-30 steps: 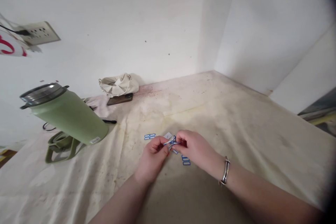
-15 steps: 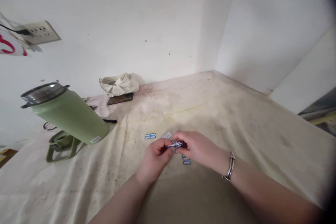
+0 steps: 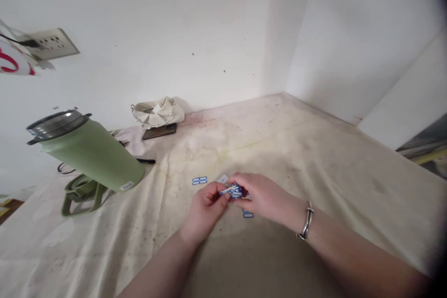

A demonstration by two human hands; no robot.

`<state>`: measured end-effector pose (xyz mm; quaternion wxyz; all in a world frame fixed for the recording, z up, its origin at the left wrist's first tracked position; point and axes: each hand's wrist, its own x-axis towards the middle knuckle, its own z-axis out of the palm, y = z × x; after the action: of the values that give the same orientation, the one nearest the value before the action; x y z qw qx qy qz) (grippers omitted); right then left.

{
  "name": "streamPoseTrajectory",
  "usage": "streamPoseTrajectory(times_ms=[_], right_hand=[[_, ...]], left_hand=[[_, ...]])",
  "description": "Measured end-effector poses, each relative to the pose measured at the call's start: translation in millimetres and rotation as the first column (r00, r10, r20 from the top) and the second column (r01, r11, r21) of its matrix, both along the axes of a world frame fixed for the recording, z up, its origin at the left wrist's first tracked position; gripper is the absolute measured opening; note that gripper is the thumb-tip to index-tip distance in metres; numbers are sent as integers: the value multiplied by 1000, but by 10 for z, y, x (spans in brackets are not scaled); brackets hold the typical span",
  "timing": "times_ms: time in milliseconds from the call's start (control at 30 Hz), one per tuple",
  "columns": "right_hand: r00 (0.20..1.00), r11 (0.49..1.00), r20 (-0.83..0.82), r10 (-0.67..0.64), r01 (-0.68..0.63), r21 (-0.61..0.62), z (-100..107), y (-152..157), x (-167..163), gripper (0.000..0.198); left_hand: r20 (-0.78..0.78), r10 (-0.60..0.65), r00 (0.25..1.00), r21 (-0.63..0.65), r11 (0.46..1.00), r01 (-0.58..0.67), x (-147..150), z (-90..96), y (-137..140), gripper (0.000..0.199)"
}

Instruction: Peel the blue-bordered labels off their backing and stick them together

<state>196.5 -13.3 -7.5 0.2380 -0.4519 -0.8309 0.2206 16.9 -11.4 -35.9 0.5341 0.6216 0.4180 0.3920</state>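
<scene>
Between my two hands is a small bundle of blue-and-white labels (image 3: 232, 191), partly covered by my fingers. My left hand (image 3: 208, 207) pinches its left end between thumb and fingers. On the other side my right hand (image 3: 260, 195), with a silver bangle at the wrist, curls its fingers and thumb round the right end. A set of blue-edged white labels (image 3: 199, 180) lies flat on the cloth, beyond my left hand. More such labels (image 3: 247, 214) show from under my right hand. Just behind my fingers lies a small white card (image 3: 222, 179), partly hidden.
A pale cloth (image 3: 167, 242) with folds covers the table. At left stands a green tumbler (image 3: 94, 153) by its green lid (image 3: 82, 195), with a black pen (image 3: 146, 161) beside it. Near the wall are a cream bag (image 3: 159, 111) and a phone (image 3: 159, 131).
The blue-and-white bundle has tilted and shows more of its printed face. My hands stay in nearly the same place, both still on it.
</scene>
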Motion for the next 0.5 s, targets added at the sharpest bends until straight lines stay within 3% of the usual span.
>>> streamPoseTrajectory(times_ms=[67, 133, 367, 500], right_hand=[[999, 998, -38, 32, -30, 49, 3, -9, -2, 52], [997, 995, -50, 63, -59, 84, 6, -18, -7, 58], [997, 989, -15, 76, -74, 132, 26, -19, -18, 28], [997, 988, -1, 83, -82, 130, 52, -20, -7, 36]], left_hand=[[85, 17, 996, -67, 998, -11, -11, 9, 19, 14], [127, 18, 992, -97, 995, -6, -19, 27, 31, 16], [100, -9, 995, -105, 994, 20, -14, 47, 22, 16], [127, 8, 992, -121, 993, 7, -6, 47, 22, 16]])
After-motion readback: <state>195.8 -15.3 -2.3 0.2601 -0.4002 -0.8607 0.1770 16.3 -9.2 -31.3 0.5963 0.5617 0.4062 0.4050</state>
